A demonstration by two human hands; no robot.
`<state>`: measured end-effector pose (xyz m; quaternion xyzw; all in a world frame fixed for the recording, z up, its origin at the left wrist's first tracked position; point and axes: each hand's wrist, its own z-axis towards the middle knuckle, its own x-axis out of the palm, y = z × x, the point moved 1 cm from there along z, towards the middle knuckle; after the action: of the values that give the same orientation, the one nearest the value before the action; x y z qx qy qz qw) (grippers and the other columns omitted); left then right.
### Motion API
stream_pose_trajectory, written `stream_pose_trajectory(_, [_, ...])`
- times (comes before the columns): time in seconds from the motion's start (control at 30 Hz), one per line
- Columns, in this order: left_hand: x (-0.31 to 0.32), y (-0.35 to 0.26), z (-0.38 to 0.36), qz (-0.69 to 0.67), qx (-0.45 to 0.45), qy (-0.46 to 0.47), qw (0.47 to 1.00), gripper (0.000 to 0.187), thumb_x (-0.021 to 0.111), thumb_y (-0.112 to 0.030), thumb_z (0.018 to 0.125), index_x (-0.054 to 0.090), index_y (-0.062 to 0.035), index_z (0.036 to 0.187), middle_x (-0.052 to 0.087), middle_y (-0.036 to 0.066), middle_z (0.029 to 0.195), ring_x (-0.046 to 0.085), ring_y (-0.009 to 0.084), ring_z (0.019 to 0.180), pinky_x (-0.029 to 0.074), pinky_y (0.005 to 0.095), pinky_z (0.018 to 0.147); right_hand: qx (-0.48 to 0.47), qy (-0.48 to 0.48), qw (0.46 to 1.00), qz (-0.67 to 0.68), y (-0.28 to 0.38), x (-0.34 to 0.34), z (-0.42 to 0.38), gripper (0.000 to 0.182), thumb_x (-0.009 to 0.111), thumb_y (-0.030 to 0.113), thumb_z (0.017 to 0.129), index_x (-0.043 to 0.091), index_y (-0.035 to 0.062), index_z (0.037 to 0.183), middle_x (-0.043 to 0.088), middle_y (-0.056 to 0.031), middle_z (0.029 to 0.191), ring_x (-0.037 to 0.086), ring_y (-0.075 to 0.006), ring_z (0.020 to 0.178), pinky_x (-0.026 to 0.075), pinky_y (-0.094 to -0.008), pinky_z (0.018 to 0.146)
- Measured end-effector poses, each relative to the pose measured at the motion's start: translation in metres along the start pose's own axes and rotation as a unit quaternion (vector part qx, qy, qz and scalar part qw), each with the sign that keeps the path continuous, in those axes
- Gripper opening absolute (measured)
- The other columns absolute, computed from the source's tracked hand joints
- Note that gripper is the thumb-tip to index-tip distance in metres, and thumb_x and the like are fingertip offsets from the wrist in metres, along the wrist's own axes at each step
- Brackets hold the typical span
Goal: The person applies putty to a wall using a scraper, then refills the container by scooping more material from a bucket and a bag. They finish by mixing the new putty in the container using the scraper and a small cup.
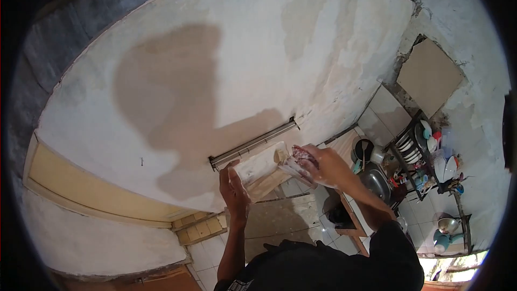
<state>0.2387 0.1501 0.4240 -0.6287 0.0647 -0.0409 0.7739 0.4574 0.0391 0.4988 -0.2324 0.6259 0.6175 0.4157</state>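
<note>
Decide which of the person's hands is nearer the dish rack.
Right. The right hand, holding a clear bag, lies closer to the dish rack; the left hand is farther away.

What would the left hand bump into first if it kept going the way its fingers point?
Most likely the clear plastic bag that the left hand already touches; beyond it, the metal rail on the wall. Depth is hard to judge.

The pale clear plastic bag (259, 166) shows a whitish sheen, while the crumpled wrapper (302, 160) carries red and dark mottling. Behind them the plastered wall (226, 48) is off-white with a broad tan shadow patch. At four o'clock, the dish rack (417, 148) holds white, teal and red pieces.
</note>
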Motion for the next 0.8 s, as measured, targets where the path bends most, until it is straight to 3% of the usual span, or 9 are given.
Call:
stream_pose_trajectory(0.03, [0.002,-0.008,-0.005,0.014,0.081,-0.021,0.996,0.032,0.039,-0.022,0.099,0.057,0.0020,0.108,0.055,0.009,0.086,0.045,0.0147,0.073,0.040,0.0290,0.068,-0.006,0.009,1.000,0.003,-0.002,0.007,-0.001,0.031,0.059,0.016,0.087,0.054,0.0020,0.115,0.064,-0.0246,0.083,0.062,-0.0438,0.076,0.050,-0.0433,0.067])
stream_pose_trajectory(0.07, [0.002,-0.015,-0.009,0.029,0.162,-0.044,0.985,0.029,0.039,-0.018,0.098,0.057,0.0022,0.107,0.057,0.012,0.087,0.046,0.0172,0.075,0.041,0.0305,0.069,-0.006,0.006,1.000,-0.002,-0.003,0.014,-0.003,0.031,0.059,0.016,0.087,0.054,0.0020,0.115,0.064,-0.0246,0.083,0.062,-0.0438,0.076,0.050,-0.0433,0.067])
stream_pose_trajectory(0.1, [-0.002,-0.018,-0.016,0.042,0.154,-0.027,0.987,0.021,0.042,-0.007,0.092,0.057,0.0031,0.104,0.059,0.015,0.091,0.047,0.0224,0.078,0.042,0.0331,0.070,0.005,-0.021,1.000,0.005,-0.005,0.022,-0.005,0.031,0.059,0.016,0.087,0.054,0.0007,0.114,0.064,-0.0248,0.083,0.062,-0.0440,0.075,0.050,-0.0436,0.066])
stream_pose_trajectory(0.13, [-0.002,-0.021,-0.018,0.039,0.155,-0.029,0.987,0.021,0.042,-0.007,0.092,0.057,0.0031,0.104,0.059,0.015,0.091,0.047,0.0224,0.078,0.042,0.0331,0.070,0.016,-0.046,0.999,0.014,-0.006,0.030,-0.006,0.030,0.059,0.015,0.087,0.054,-0.0006,0.112,0.064,-0.0251,0.083,0.062,-0.0443,0.075,0.050,-0.0438,0.066])
stream_pose_trajectory(0.2, [-0.001,-0.029,-0.026,0.065,0.297,-0.034,0.952,0.020,0.044,-0.010,0.091,0.056,0.0020,0.102,0.059,0.014,0.095,0.047,0.0222,0.077,0.040,0.0336,0.069,0.005,-0.063,0.998,0.024,-0.012,0.048,-0.007,0.028,0.059,0.015,0.088,0.055,-0.0032,0.109,0.064,-0.0240,0.079,0.064,-0.0394,0.069,0.050,-0.0403,0.063])
stream_pose_trajectory(0.3, [-0.008,-0.037,-0.034,0.091,0.309,-0.041,0.946,0.019,0.045,-0.006,0.087,0.055,0.0020,0.100,0.058,0.016,0.094,0.046,0.0247,0.077,0.040,0.0350,0.069,-0.032,-0.089,0.990,0.101,-0.007,0.063,-0.010,0.033,0.060,0.017,0.086,0.050,-0.0014,0.113,0.062,-0.0248,0.075,0.062,-0.0424,0.068,0.050,-0.0427,0.063])
stream_pose_trajectory(0.37, [-0.013,-0.032,-0.035,0.083,0.332,-0.054,0.938,0.019,0.045,-0.007,0.087,0.055,0.0022,0.100,0.058,0.016,0.093,0.046,0.0245,0.077,0.040,0.0352,0.068,0.041,-0.043,0.983,0.172,0.006,0.064,-0.016,0.030,0.061,0.018,0.088,0.053,-0.0010,0.110,0.064,-0.0222,0.076,0.063,-0.0358,0.064,0.050,-0.0385,0.063])
stream_pose_trajectory(0.57, [-0.033,-0.034,-0.043,0.102,0.323,-0.064,0.939,0.020,0.044,-0.010,0.089,0.055,0.0025,0.102,0.059,0.015,0.091,0.046,0.0243,0.078,0.040,0.0358,0.068,-0.014,-0.050,0.962,0.267,0.029,0.083,-0.024,0.026,0.062,0.016,0.087,0.056,-0.0006,0.106,0.065,-0.0103,0.075,0.057,-0.0138,0.063,0.048,-0.0305,0.062])
stream_pose_trajectory(0.8, [-0.053,-0.028,-0.051,0.045,0.334,-0.100,0.936,0.021,0.049,-0.017,0.094,0.060,0.0002,0.100,0.052,0.010,0.083,0.044,0.0218,0.076,0.038,0.0329,0.065,0.008,0.009,0.939,0.343,0.040,0.097,-0.034,0.019,0.063,0.011,0.087,0.057,-0.0007,0.101,0.063,-0.0055,0.079,0.053,-0.0075,0.068,0.046,-0.0256,0.062])
